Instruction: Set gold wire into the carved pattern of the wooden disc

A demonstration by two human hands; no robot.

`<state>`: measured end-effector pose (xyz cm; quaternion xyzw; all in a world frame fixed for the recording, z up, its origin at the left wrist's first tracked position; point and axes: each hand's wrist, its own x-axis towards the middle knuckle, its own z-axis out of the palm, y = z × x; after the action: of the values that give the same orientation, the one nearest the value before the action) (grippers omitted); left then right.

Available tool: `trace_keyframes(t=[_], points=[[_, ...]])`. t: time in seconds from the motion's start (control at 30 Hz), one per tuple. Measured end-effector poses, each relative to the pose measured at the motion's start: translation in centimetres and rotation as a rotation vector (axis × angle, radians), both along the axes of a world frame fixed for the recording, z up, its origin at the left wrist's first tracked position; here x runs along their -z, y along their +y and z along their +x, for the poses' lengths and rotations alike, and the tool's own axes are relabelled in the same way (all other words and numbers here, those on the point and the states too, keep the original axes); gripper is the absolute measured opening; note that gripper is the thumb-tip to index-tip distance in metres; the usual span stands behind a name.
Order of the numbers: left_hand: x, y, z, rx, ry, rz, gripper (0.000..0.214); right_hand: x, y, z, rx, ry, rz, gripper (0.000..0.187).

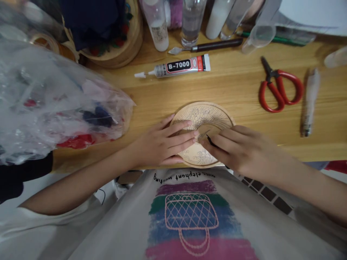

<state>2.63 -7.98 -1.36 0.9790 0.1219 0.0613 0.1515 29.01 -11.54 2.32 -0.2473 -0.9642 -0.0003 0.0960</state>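
A round pale wooden disc [207,108] lies at the table's front edge, covered with fine dark lines of feather, scale and wave patterns. My left hand [165,142] rests flat on its left side with fingers spread. From the right, my right hand [230,146] bears on the disc, its fingers pinched around a slim pen-like tool [209,139]. Only the dark tip of that tool shows, close to the disc's middle. The rest of it is hidden by my fingers, so its exact kind cannot be made out.
Beyond the disc lie a B-7000 glue tube [179,66] and a dark-handled palette knife [217,45]. Red-handled scissors [280,86] and a white pen [311,101] are at right. A clear plastic bag [62,97] fills the left; bottles [159,32] stand behind.
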Motion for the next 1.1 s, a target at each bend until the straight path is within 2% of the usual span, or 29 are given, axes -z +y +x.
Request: trace_keyframes(t=[0.47, 0.8, 1.1], points=[[0.0, 0.1, 0.0, -0.006, 0.002, -0.031, 0.047, -0.3, 1.5, 0.1, -0.065, -0.035, -0.002, 0.023], [0.1, 0.0, -0.1, -0.003, -0.003, -0.049, 0.048, 0.0, 1.6, 0.2, 0.037, -0.058, -0.009, 0.023], [0.1, 0.0, -0.1, -0.003, -0.006, -0.038, 0.046, 0.0, 2.0, 0.0, 0.043, -0.108, -0.001, 0.025]])
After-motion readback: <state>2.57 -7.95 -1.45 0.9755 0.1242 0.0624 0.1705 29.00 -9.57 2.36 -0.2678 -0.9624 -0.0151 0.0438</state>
